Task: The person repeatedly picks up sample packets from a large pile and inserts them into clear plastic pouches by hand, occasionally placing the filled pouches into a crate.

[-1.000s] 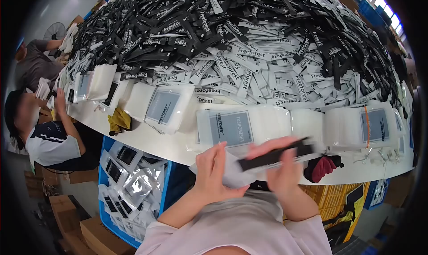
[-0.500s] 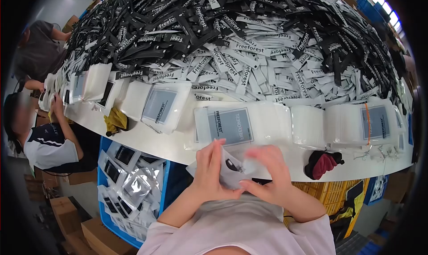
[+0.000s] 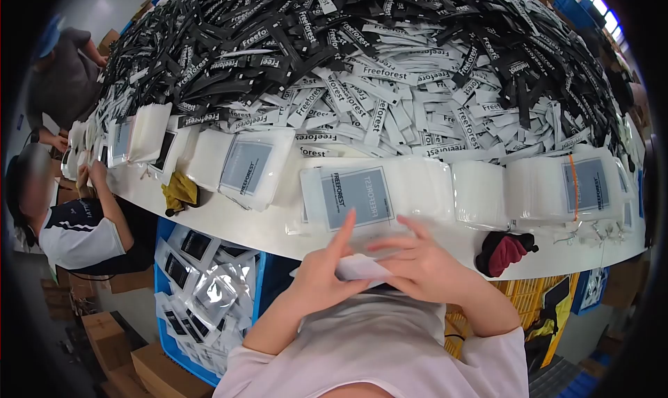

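Note:
A pale plastic bag (image 3: 362,267) is held low in front of my body, tipped so that I see it nearly edge-on. My left hand (image 3: 321,276) grips its left end, thumb below and index finger pointing up. At the other end my right hand (image 3: 424,264) pinches it, thumb against the near edge and the other fingers spread and slightly blurred. Just beyond my fingers lies a stack of clear bags (image 3: 355,196) printed FREEFOREST on a grey panel.
Black and white Freeforest packets (image 3: 383,74) are heaped across the white table (image 3: 445,248). More bag stacks (image 3: 254,165) line its near side. A blue bin (image 3: 261,287) of filled bags stands lower left, a yellow crate (image 3: 515,297) right. Two people (image 3: 80,234) work at left.
The bag has tipped from facing me to nearly flat, hiding its dark mark. Both hands have lowered a little, and my right hand has spread its fingers.

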The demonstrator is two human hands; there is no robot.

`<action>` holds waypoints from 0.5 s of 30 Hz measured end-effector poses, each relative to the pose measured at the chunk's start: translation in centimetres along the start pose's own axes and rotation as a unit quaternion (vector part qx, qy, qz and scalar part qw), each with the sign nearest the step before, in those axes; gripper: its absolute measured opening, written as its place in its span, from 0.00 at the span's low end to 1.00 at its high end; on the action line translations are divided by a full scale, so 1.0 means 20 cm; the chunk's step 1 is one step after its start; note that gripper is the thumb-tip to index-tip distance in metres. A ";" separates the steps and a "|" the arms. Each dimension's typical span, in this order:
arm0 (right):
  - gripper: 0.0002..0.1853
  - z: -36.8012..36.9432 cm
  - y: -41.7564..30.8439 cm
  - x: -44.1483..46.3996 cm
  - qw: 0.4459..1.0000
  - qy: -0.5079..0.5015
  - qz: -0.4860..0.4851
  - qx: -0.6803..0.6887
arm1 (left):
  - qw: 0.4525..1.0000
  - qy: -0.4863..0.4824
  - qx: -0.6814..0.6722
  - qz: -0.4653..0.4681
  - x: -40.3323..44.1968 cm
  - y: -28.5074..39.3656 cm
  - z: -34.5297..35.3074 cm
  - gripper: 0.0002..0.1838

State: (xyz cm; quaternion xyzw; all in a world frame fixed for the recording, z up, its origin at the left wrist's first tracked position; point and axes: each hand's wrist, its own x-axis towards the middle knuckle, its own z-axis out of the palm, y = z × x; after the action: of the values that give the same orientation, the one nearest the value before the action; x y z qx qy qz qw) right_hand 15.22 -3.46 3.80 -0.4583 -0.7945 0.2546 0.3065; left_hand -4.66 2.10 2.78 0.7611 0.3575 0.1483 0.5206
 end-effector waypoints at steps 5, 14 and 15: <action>0.07 0.05 -0.05 0.05 0.950 0.241 0.160 0.118 | 0.965 0.104 -0.234 0.051 0.00 -0.03 0.07 0.26; 0.06 0.17 0.00 0.12 0.983 0.112 0.012 0.146 | 0.965 0.149 -0.197 0.086 -0.14 -0.09 -0.07 0.09; 0.07 0.18 0.01 0.16 0.985 0.098 -0.010 0.143 | 0.962 0.146 -0.209 0.096 -0.16 -0.10 -0.11 0.09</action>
State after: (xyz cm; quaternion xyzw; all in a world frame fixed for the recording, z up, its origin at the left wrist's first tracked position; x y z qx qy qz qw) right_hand 11.43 -1.04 2.06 -0.4243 -0.7203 0.3165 0.4483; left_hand -9.03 1.67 2.33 0.6367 0.3156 0.3782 0.5933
